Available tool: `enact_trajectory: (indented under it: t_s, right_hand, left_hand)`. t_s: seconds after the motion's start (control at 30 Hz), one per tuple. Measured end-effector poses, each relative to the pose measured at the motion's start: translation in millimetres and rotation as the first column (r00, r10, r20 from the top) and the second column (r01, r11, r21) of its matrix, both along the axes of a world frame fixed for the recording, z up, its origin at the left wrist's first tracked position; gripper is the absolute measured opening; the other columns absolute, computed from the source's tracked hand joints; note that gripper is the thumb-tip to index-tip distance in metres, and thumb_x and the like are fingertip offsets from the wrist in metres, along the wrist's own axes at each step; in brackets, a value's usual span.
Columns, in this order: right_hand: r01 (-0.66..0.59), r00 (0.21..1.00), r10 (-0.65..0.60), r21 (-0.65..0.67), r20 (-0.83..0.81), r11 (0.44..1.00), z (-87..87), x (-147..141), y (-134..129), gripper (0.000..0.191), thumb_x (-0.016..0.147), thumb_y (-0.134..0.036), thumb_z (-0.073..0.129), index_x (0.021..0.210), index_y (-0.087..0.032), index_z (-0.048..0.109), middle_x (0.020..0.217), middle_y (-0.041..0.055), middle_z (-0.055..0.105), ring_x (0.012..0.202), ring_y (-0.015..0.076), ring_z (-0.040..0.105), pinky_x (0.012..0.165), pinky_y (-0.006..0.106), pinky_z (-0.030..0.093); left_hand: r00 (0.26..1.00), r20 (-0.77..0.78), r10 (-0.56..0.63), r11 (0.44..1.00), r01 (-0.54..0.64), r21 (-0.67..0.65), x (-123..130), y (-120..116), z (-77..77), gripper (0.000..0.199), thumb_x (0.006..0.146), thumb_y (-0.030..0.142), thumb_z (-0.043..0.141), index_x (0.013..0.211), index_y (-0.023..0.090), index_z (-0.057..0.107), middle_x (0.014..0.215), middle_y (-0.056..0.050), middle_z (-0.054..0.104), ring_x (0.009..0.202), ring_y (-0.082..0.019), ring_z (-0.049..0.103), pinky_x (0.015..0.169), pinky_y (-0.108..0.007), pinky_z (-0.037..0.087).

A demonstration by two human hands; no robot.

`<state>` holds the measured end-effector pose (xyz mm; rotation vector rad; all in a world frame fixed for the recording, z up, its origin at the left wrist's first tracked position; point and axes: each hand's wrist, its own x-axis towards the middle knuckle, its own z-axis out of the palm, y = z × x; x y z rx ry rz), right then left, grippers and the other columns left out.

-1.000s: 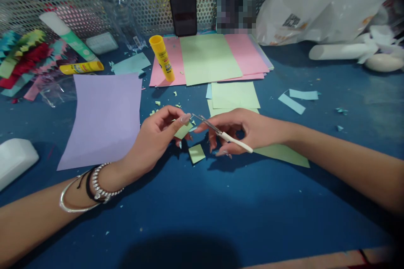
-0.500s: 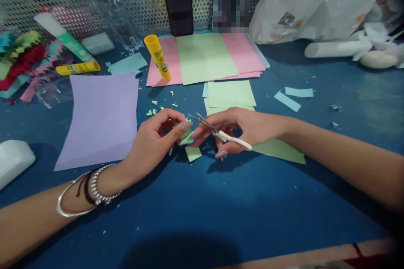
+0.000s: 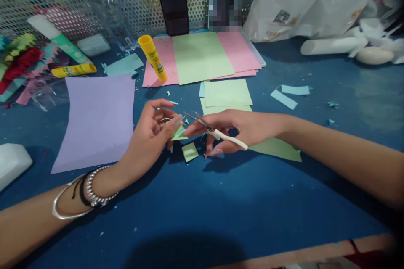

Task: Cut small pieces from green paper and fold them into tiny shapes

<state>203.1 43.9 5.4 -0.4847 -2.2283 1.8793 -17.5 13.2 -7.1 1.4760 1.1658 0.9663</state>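
My left hand [image 3: 155,128] pinches a small piece of light green paper [image 3: 179,133] between thumb and fingers, its index finger lifted. My right hand [image 3: 232,130] holds white-handled scissors [image 3: 229,139], their blades parted and pointing left toward the paper. The right fingertips reach close to the held piece; whether they touch it I cannot tell. A small green paper square [image 3: 190,152] lies on the table just below both hands. Behind the right hand are larger green sheets [image 3: 227,93], and another green sheet [image 3: 277,150] shows partly under the right forearm.
A purple sheet [image 3: 97,122] lies left of my hands. An upright yellow glue stick [image 3: 152,58] stands by pink sheets [image 3: 241,52]. Blue strips [image 3: 284,99] lie at right, a plastic bag [image 3: 293,8] behind them. A phone [image 3: 172,0] leans on the mesh.
My left index finger has lifted away from the pinched paper. The scissors stay in my right hand with blades parted. The whole view has shifted slightly.
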Motion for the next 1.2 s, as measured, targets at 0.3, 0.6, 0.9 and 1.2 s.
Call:
enact_trajectory:
  t_s: [0.3,0.6,0.9,1.2]
  right_hand:
    - [0.122,0.991,-0.125,-0.059,-0.040,0.991,-1.5,-1.3,-0.2,0.055,0.082,-0.021,0.057,0.132,-0.027,0.035,0.137,0.0066,0.037,0.096,0.0131,0.057,0.081,0.025,0.048]
    - [0.124,0.982,-0.139,-0.116,-0.131,0.985,-3.5,-2.1,0.1,0.052,0.083,-0.019,0.055,0.131,-0.025,0.037,0.130,0.0059,0.044,0.096,0.0125,0.056,0.080,0.026,0.048]
    - [0.100,0.987,-0.112,-0.099,-0.116,0.990,-3.8,-2.0,0.4,0.053,0.083,-0.020,0.055,0.132,-0.024,0.035,0.134,0.0087,0.040,0.105,0.0165,0.052,0.083,0.029,0.046]
    - [0.087,0.995,-0.089,-0.047,-0.045,0.995,-0.6,-0.7,0.4,0.055,0.083,-0.022,0.056,0.133,-0.025,0.032,0.134,0.0084,0.040,0.095,0.0132,0.056,0.079,0.026,0.047]
  left_hand:
    - [0.982,0.191,-0.006,0.996,0.023,-0.084,-0.9,-2.4,-1.3,0.024,0.088,0.033,0.047,0.109,0.032,0.038,0.091,-0.001,0.056,0.067,-0.015,0.062,0.038,-0.018,0.049]
    - [0.998,0.033,-0.045,0.994,0.048,-0.096,1.5,-2.6,3.6,0.020,0.085,0.031,0.053,0.102,0.026,0.044,0.078,0.000,0.057,0.064,-0.018,0.067,0.033,-0.017,0.048]
    - [0.999,0.053,0.006,0.994,0.000,-0.107,1.2,-2.3,3.3,0.035,0.082,0.027,0.057,0.079,0.025,0.023,0.053,0.011,0.043,0.046,-0.016,0.063,0.031,-0.018,0.045]
    - [0.997,0.077,-0.023,0.997,0.029,-0.071,-1.1,0.5,-1.4,0.019,0.083,0.027,0.057,0.085,0.025,0.038,0.051,0.007,0.052,0.048,-0.014,0.063,0.035,-0.017,0.042]
